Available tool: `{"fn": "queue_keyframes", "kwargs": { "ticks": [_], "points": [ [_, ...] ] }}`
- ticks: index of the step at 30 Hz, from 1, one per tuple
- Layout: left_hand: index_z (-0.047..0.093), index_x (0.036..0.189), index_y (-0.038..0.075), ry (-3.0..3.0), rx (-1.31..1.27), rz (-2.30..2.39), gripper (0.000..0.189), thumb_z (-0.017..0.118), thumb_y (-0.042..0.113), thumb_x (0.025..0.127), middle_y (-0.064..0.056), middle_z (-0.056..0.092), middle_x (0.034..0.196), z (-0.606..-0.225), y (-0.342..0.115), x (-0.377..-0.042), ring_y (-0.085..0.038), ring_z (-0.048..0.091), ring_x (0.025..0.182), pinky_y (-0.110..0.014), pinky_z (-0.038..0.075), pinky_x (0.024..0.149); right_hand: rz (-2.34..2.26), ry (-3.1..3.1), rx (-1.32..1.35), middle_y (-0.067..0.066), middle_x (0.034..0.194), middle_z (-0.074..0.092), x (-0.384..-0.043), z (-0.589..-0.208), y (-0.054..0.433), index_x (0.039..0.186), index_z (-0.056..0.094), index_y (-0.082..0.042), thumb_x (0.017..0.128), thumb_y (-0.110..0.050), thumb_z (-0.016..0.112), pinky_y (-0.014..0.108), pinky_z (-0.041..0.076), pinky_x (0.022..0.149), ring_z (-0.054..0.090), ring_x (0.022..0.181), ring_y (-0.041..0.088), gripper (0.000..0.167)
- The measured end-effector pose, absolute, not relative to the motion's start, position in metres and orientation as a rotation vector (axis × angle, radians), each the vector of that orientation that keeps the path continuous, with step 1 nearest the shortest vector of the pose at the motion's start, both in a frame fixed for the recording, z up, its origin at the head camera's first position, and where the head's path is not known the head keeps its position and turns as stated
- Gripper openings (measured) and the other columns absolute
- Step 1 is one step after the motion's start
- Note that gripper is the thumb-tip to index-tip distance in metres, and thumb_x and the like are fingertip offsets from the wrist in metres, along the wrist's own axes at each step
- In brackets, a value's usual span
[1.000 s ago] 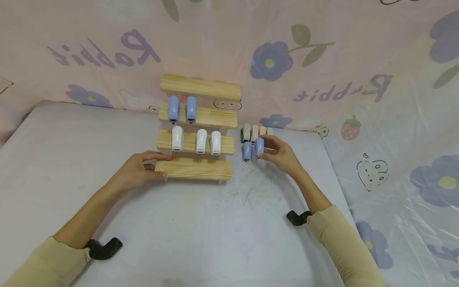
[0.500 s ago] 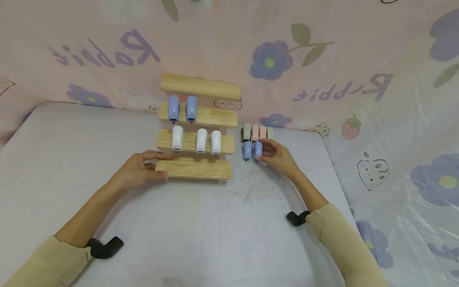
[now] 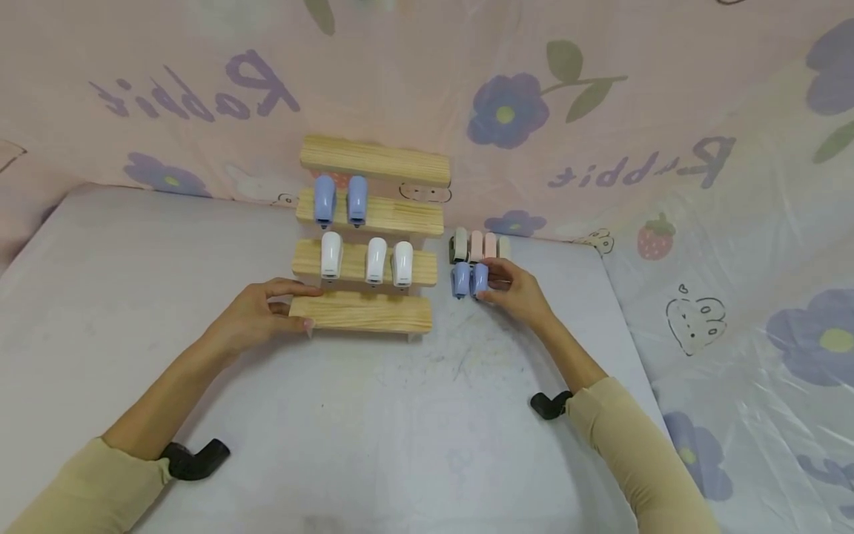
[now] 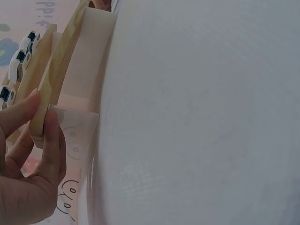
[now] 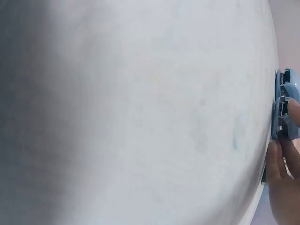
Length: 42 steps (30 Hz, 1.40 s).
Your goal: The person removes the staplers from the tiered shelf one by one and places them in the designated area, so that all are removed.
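Observation:
A tiered wooden display rack stands mid-table, and my left hand (image 3: 250, 319) grips the left end of its lowest board (image 3: 363, 313). In the left wrist view, thumb and fingers (image 4: 50, 136) lie on either side of that board (image 4: 61, 61). Right of the rack, my right hand (image 3: 523, 291) holds a small blue stapler (image 3: 479, 279) by its right side. Another blue stapler (image 3: 460, 280) stands close on its left. The right wrist view catches both at its edge, the held stapler (image 5: 291, 126) nearer the fingers and the other stapler (image 5: 291, 84) beyond.
Three white staplers (image 3: 376, 261) sit on the second board, two blue staplers (image 3: 325, 200) on the third. Behind the right hand stand a grey-green stapler (image 3: 459, 245), two pink staplers (image 3: 477, 246) and a pale one (image 3: 503, 248). A patterned curtain (image 3: 400, 74) backs the table (image 3: 373, 430).
My right hand has shifted slightly left with the blue stapler, bringing it close beside the other blue one. The left hand keeps its grip on the board.

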<state>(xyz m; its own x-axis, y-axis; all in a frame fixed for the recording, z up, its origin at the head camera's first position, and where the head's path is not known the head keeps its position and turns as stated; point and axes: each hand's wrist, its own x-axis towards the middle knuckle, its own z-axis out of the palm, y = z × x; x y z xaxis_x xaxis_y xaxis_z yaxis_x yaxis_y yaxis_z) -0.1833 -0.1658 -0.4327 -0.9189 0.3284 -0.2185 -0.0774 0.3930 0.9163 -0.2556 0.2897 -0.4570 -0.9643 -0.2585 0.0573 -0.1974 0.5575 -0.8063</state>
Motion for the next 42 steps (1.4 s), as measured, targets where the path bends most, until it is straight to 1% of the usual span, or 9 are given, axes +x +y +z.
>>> {"fn": "queue_keyframes", "kwargs": {
  "ticks": [3, 11, 16, 21, 24, 28, 34, 38, 42],
  "points": [
    [0.064, 0.133, 0.011, 2.299, 0.22, 1.528, 0.056, 0.083, 0.019, 0.081, -0.015, 0.038, 0.153, -0.432, -0.165, -0.183, -0.035, 0.056, 0.114, -0.037, 0.047, 0.089, -1.405, 2.696, -0.393, 0.02, 0.131, 0.058, -0.256, -0.457, 0.29, 0.138, 0.054, -0.005, 0.081, -0.004, 0.082, 0.045, 0.048, 0.098, 0.06, 0.115, 0.034, 0.064],
    [0.064, 0.133, 0.01, 2.288, 0.235, 1.551, 0.055, 0.083, 0.017, 0.082, -0.014, 0.042, 0.15, -0.432, -0.165, -0.183, -0.032, 0.06, 0.109, -0.031, 0.051, 0.083, -1.426, 2.662, -0.376, 0.021, 0.133, 0.056, -0.256, -0.458, 0.289, 0.139, 0.052, -0.003, 0.081, -0.002, 0.081, 0.044, 0.047, 0.1, 0.058, 0.116, 0.034, 0.065],
    [0.063, 0.133, 0.009, 2.279, 0.244, 1.559, 0.055, 0.083, 0.018, 0.082, -0.015, 0.041, 0.15, -0.431, -0.165, -0.182, -0.031, 0.06, 0.108, -0.03, 0.051, 0.083, -1.416, 2.661, -0.376, 0.021, 0.134, 0.056, -0.254, -0.451, 0.289, 0.138, 0.052, -0.002, 0.083, -0.001, 0.079, 0.045, 0.046, 0.1, 0.059, 0.116, 0.036, 0.061],
    [0.063, 0.133, 0.008, 2.278, 0.244, 1.561, 0.056, 0.083, 0.018, 0.082, -0.015, 0.04, 0.151, -0.431, -0.164, -0.182, -0.031, 0.061, 0.107, -0.03, 0.051, 0.083, -1.46, 2.655, -0.403, 0.026, 0.132, 0.056, -0.248, -0.426, 0.284, 0.136, 0.053, 0.005, 0.086, 0.001, 0.075, 0.049, 0.045, 0.101, 0.056, 0.118, 0.042, 0.055],
    [0.063, 0.133, 0.009, 2.281, 0.235, 1.555, 0.056, 0.083, 0.018, 0.082, -0.015, 0.04, 0.151, -0.431, -0.165, -0.182, -0.032, 0.06, 0.109, -0.03, 0.05, 0.083, -1.49, 2.684, -0.436, 0.03, 0.132, 0.055, -0.245, -0.405, 0.277, 0.133, 0.053, 0.01, 0.086, 0.003, 0.073, 0.054, 0.043, 0.1, 0.054, 0.119, 0.047, 0.051],
    [0.063, 0.134, 0.009, 2.28, 0.233, 1.557, 0.056, 0.083, 0.018, 0.082, -0.016, 0.039, 0.152, -0.432, -0.165, -0.182, -0.032, 0.059, 0.109, -0.031, 0.05, 0.083, -1.509, 2.746, -0.487, 0.03, 0.129, 0.057, -0.246, -0.388, 0.27, 0.13, 0.056, 0.011, 0.087, 0.004, 0.071, 0.057, 0.043, 0.1, 0.054, 0.118, 0.047, 0.047],
    [0.063, 0.134, 0.009, 2.281, 0.235, 1.554, 0.056, 0.083, 0.017, 0.082, -0.016, 0.038, 0.153, -0.432, -0.165, -0.184, -0.033, 0.058, 0.111, -0.031, 0.049, 0.085, -1.598, 2.772, -0.585, 0.031, 0.124, 0.06, -0.249, -0.378, 0.263, 0.127, 0.058, 0.011, 0.088, 0.002, 0.072, 0.059, 0.043, 0.098, 0.056, 0.114, 0.046, 0.042],
    [0.063, 0.134, 0.01, 2.287, 0.229, 1.546, 0.057, 0.083, 0.018, 0.082, -0.016, 0.038, 0.153, -0.432, -0.165, -0.183, -0.034, 0.057, 0.112, -0.034, 0.049, 0.087, -1.645, 2.797, -0.662, 0.029, 0.122, 0.062, -0.249, -0.373, 0.255, 0.125, 0.06, 0.011, 0.087, 0.002, 0.072, 0.056, 0.046, 0.096, 0.058, 0.109, 0.045, 0.04],
    [0.063, 0.134, 0.011, 2.291, 0.221, 1.54, 0.057, 0.083, 0.02, 0.082, -0.016, 0.038, 0.154, -0.432, -0.165, -0.183, -0.033, 0.056, 0.113, -0.037, 0.046, 0.09, -1.669, 2.822, -0.722, 0.027, 0.12, 0.063, -0.246, -0.367, 0.245, 0.123, 0.06, 0.011, 0.088, 0.003, 0.071, 0.05, 0.049, 0.094, 0.06, 0.104, 0.043, 0.038]
  ]
}}
